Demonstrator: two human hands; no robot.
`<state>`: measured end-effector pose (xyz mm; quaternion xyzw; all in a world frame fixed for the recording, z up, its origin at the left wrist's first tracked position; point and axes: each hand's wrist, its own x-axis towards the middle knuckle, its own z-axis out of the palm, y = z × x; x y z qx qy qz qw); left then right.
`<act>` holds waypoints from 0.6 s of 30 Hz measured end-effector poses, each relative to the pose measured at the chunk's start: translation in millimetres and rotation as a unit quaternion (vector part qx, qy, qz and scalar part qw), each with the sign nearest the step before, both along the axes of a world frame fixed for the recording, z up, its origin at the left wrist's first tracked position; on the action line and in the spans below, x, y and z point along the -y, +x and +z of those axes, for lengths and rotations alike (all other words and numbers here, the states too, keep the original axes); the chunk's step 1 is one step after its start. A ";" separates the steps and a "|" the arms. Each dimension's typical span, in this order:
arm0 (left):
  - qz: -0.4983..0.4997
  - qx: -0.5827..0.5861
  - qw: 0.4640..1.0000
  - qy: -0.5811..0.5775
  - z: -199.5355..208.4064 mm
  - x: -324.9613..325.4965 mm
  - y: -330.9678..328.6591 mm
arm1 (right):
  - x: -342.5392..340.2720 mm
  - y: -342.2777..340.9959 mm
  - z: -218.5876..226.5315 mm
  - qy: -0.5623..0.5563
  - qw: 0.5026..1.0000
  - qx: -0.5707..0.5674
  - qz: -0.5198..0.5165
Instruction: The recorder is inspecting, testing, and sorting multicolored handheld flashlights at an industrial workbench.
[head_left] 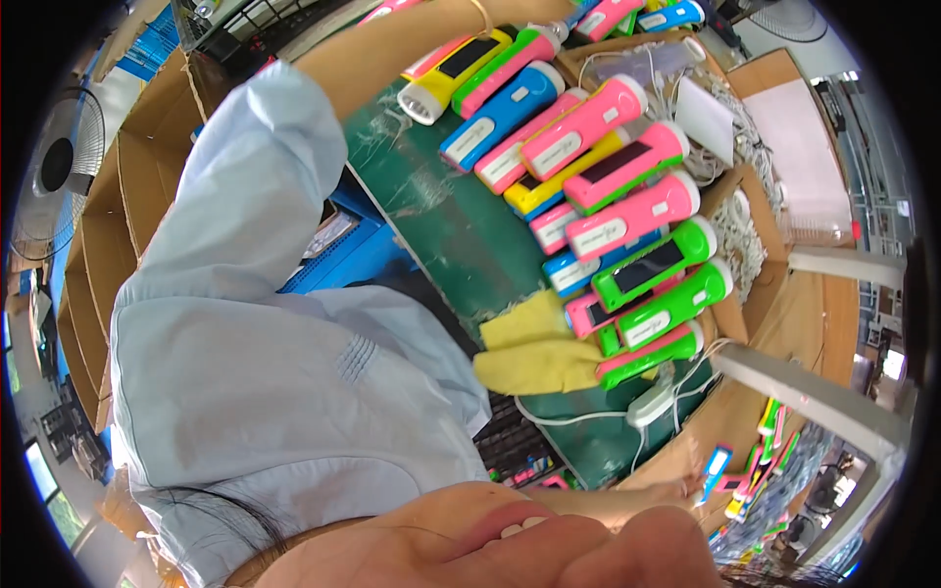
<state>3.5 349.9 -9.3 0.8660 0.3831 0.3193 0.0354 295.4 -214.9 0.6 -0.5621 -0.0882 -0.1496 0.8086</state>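
My left forearm crosses the upper edge of the view, with a thin band at the wrist. My left hand [534,10] is mostly cut off there, beside a pink-and-green flashlight [505,71] and a yellow one [456,73]; its fingers are hidden. Toward the lower right, my right hand [674,493] reaches out with its fingertips closed on a small blue-and-white flashlight [717,468]. Between the arms, several pink, blue, yellow and green flashlights [627,230] lie in an overlapping row on the green tabletop [451,230]. Some show dark panels.
A yellow cloth [539,363] lies at the row's end, near a white power strip [650,404] with trailing cords. Cardboard boxes [779,220] hold white cables. More flashlights [765,461] lie beyond my right hand. A grey post [804,387] stands close by. Cardboard dividers [103,265] and a fan [61,167] are left.
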 end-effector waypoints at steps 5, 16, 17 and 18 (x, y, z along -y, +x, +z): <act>-0.025 -0.371 0.925 0.075 -26.0 -108.4 -59.5 | -18.5 -17.9 1.1 -0.086 0.990 -0.047 0.100; -0.299 0.126 0.830 -0.453 68.3 70.3 -59.9 | -107.7 -118.4 21.6 -0.411 0.835 0.009 0.367; -0.295 0.059 0.779 -0.550 73.2 114.2 -56.9 | -119.8 -119.1 21.0 -0.379 0.848 0.079 0.362; -0.452 0.077 0.789 -0.409 41.0 157.1 -49.1 | -135.0 -123.5 22.7 -0.340 0.856 0.154 0.359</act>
